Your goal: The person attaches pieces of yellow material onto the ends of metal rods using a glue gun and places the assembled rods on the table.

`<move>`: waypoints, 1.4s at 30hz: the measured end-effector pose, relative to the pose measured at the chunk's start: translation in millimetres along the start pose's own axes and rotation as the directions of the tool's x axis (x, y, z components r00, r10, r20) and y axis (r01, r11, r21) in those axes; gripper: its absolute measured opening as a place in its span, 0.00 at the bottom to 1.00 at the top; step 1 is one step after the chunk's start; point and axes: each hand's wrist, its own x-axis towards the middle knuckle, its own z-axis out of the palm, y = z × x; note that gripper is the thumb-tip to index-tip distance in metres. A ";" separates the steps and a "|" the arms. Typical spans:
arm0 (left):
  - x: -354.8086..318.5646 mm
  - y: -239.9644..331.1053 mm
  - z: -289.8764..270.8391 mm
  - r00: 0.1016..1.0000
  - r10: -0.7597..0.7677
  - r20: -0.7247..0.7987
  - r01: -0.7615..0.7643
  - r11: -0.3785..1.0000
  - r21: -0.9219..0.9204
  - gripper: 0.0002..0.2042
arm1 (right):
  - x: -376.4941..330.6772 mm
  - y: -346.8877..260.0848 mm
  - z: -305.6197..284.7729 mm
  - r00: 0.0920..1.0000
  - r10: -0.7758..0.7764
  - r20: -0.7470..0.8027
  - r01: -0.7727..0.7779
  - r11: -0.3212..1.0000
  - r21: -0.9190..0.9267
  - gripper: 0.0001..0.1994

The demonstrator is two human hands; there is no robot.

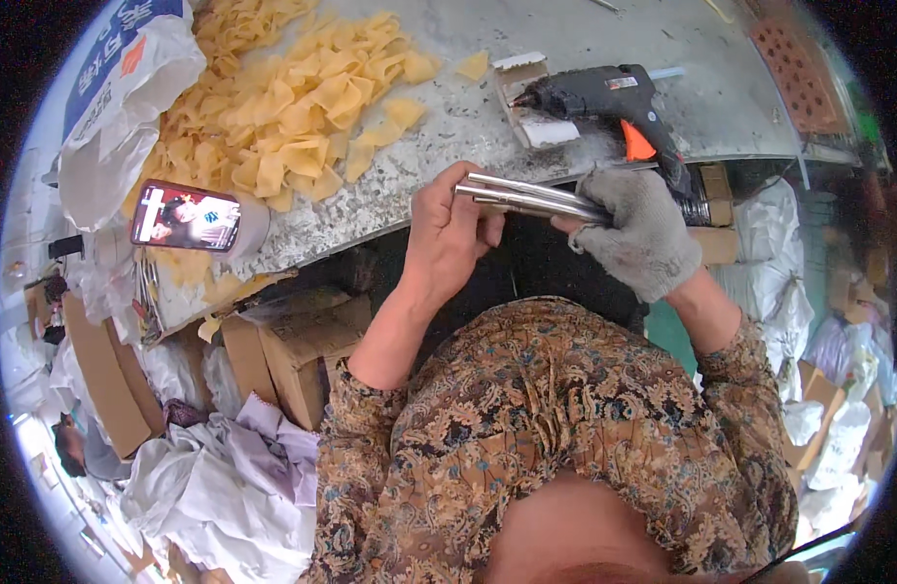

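A small bundle of slim, shiny metal tubes [536, 198] lies between my hands, just off the table's near edge. My right hand [643, 232], in a grey knit glove, is wrapped round the tubes toward their right end. Bare and with its fingers curled, my left hand [445, 234] closes at the tubes' left ends, which stick out past its fingertips. Behind the gloved hand a black hot glue gun [604, 95] with an orange trigger lies on its side, its nozzle resting on a small open white box [538, 127].
Many thin yellowish curled pieces [303, 107] are heaped on the stained grey table [448, 122]. A lit phone [186, 216] leans near its left edge, below a white bag [127, 107]. Cardboard boxes [298, 355] and crumpled white sheeting [215, 496] crowd the lower left.
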 end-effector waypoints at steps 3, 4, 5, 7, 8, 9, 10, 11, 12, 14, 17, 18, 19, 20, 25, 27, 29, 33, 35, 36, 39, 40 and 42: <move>-1.0 12.4 -2.6 0.998 -0.067 0.001 0.067 0.997 0.039 0.09 | 4.8 6.7 -5.9 1.000 0.008 -0.004 -0.008 0.995 0.096 0.12; -1.3 8.1 -6.0 1.000 -0.027 0.001 0.026 0.965 0.261 0.08 | 8.3 18.6 -6.5 0.989 -0.032 -0.147 0.058 0.982 0.180 0.12; 0.6 3.2 -12.9 1.000 0.017 -0.006 -0.012 0.878 0.478 0.07 | 17.1 28.9 -12.0 0.955 -0.071 -0.288 0.149 0.954 0.259 0.11; 7.1 -12.6 -36.0 0.985 0.120 -0.125 -0.047 0.878 0.476 0.06 | 47.1 69.0 -36.1 0.914 0.080 -0.397 0.031 0.964 0.264 0.08; 13.2 -13.9 -44.1 0.951 0.171 -0.259 -0.034 0.886 0.462 0.06 | 66.1 84.8 -46.9 0.901 0.105 -0.422 -0.006 0.973 0.229 0.08; 21.2 -8.2 -44.9 0.948 0.191 -0.254 -0.052 0.882 0.468 0.06 | 84.6 97.6 -55.4 0.889 0.131 -0.439 -0.046 0.979 0.200 0.08; 30.0 -2.0 -43.8 0.903 0.345 -0.255 -0.115 0.768 0.630 0.06 | 103.7 112.6 -60.3 0.883 0.124 -0.453 -0.037 0.980 0.195 0.08; 36.2 3.1 -44.1 0.840 0.488 -0.236 -0.143 0.619 0.772 0.07 | 124.8 126.4 -60.5 0.894 0.080 -0.441 -0.038 0.994 0.104 0.08; 44.1 -1.8 -50.1 0.823 0.534 -0.195 -0.143 0.527 0.837 0.09 | 145.1 134.6 -59.4 0.908 0.030 -0.417 -0.026 1.000 0.015 0.09; 57.0 5.4 -47.8 0.841 0.532 -0.101 -0.153 0.413 0.898 0.10 | 174.2 160.9 -61.8 0.810 -0.039 -0.586 0.176 0.968 0.179 0.09; 59.4 -3.6 -64.4 0.860 0.509 -0.031 -0.136 0.287 0.948 0.09 | 183.2 166.1 -65.5 0.548 0.012 -0.837 0.457 0.833 0.312 0.11; 64.5 -6.2 -65.2 0.872 0.489 -0.016 -0.129 0.261 0.957 0.09 | 180.2 192.7 -68.3 0.589 0.022 -0.808 0.548 0.724 0.419 0.12; 69.2 -9.2 -62.2 0.885 0.466 -0.004 -0.120 0.237 0.964 0.09 | 160.9 221.5 -70.2 0.656 0.018 -0.755 0.537 0.692 0.483 0.15; 68.8 -15.1 -63.6 0.881 0.473 -0.012 -0.124 0.257 0.958 0.08 | 136.4 232.7 -61.5 0.730 0.009 -0.683 0.515 0.650 0.559 0.18; 68.0 -18.4 -66.8 0.766 0.627 -0.140 -0.278 0.519 0.808 0.06 | 49.9 255.9 -25.4 0.712 0.315 -0.627 0.057 0.865 0.499 0.17; 63.9 -8.1 -69.2 0.767 0.592 -0.247 -0.296 0.668 0.682 0.06 | 18.7 229.9 -8.7 0.805 0.248 -0.539 0.059 0.870 0.490 0.15; 57.9 -2.0 -76.1 0.807 0.402 -0.432 -0.187 0.868 0.460 0.08 | 14.2 193.5 1.6 0.884 0.180 -0.431 0.059 0.872 0.485 0.14; 56.0 5.9 -82.0 0.835 0.394 -0.383 -0.232 0.885 0.405 0.08 | 21.2 120.7 -21.8 0.891 0.374 -0.259 -0.412 0.904 -0.111 0.19; 56.8 4.1 -84.4 0.817 0.463 -0.343 -0.306 0.853 0.424 0.09 | 30.3 141.8 -22.8 0.867 0.432 -0.249 -0.409 0.902 0.141 0.19; 54.4 6.2 -84.8 0.815 0.463 -0.349 -0.304 0.854 0.422 0.09 | 33.3 154.3 -21.3 0.869 0.428 -0.247 -0.406 0.904 0.136 0.19; 46.3 10.2 -80.8 0.908 0.263 -0.326 -0.306 0.948 -0.086 0.09 | 31.6 172.4 -16.7 0.903 0.317 -0.288 -0.276 0.945 0.176 0.20; 46.4 10.4 -77.9 0.929 0.225 -0.292 -0.306 0.913 -0.271 0.08 | 31.9 173.2 -17.9 0.894 0.358 -0.269 -0.321 0.932 0.170 0.19; 48.9 3.1 -78.3 0.948 0.196 -0.250 -0.293 0.842 -0.452 0.08 | 31.1 168.2 -12.7 0.882 0.397 -0.254 -0.368 0.917 0.157 0.19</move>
